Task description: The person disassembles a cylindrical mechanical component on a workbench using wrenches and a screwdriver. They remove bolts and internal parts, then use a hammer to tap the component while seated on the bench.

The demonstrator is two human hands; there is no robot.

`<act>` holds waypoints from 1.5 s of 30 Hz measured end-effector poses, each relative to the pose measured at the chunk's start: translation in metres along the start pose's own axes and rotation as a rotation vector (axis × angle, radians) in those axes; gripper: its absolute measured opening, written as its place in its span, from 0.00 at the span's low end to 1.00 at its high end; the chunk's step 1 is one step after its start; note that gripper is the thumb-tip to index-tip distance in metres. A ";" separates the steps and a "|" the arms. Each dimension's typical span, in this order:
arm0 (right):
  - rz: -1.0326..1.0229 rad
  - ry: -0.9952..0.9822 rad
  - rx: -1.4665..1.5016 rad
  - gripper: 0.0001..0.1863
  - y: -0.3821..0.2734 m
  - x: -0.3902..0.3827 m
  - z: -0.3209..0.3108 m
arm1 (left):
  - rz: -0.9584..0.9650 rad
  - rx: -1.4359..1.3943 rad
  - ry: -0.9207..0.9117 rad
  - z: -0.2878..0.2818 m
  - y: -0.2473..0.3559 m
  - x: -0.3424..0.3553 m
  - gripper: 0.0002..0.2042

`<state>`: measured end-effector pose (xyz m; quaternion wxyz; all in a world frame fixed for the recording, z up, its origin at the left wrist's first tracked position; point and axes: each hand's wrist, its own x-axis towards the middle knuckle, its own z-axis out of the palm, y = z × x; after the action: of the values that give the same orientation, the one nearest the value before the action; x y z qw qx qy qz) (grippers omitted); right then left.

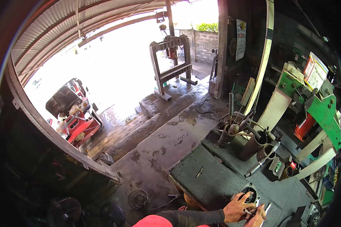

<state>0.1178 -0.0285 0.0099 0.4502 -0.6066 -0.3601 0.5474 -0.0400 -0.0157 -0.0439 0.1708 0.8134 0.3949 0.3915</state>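
Head camera is showing our left hand (235, 208) and right hand (257, 217) working close together over the bench (189, 182). We are probably handling small parts; the next move is likely calling for steady fingers. Between our bent fingers, a slim pale piece (247, 212) is slanting rightward and nearer us, beside a round metal part (250, 187). Whether either hand is gripping, we cannot tell.

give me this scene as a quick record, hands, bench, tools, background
left hand: fingers at a round metal part
right hand: close beside the left hand, grip unclear
near both: two wrench-like tools
bench: dark top, thin brass-coloured piece lying on it
storage: upright tubes with tools standing in them
background: heavy metal frame, red vehicle
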 end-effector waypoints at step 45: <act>-0.851 -0.676 -1.670 0.15 -0.091 -0.004 -0.021 | -0.018 0.043 -0.054 -0.008 0.005 0.000 0.26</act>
<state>0.1429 -0.0048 0.0963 -0.0886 -0.3614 -0.9265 0.0556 -0.0438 -0.0189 -0.0358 0.1674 0.8237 0.4056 0.3591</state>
